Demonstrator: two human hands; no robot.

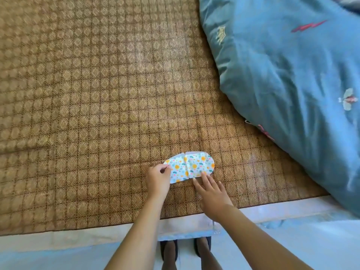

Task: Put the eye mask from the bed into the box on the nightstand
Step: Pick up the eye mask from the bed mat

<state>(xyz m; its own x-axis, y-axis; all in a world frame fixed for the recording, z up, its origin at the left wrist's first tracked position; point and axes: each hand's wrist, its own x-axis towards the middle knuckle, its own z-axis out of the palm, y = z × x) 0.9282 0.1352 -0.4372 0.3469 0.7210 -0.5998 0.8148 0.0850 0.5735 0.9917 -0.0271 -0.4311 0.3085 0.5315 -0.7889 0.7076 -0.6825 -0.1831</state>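
Note:
A flat white eye mask (191, 166) printed with orange suns and small leaves lies on the woven brown mat (97, 104) of the bed, near its front edge. My left hand (157, 180) pinches the mask's left end between thumb and fingers. My right hand (211, 190) lies spread beside the mask, its fingertips touching the lower right edge. The box and the nightstand are out of view.
A bulky blue quilt (292, 78) with small prints covers the right side of the bed and hangs over the front edge. The bed's pale edge (78, 238) runs along the bottom. My feet in dark slippers (169, 250) stand on the floor below it.

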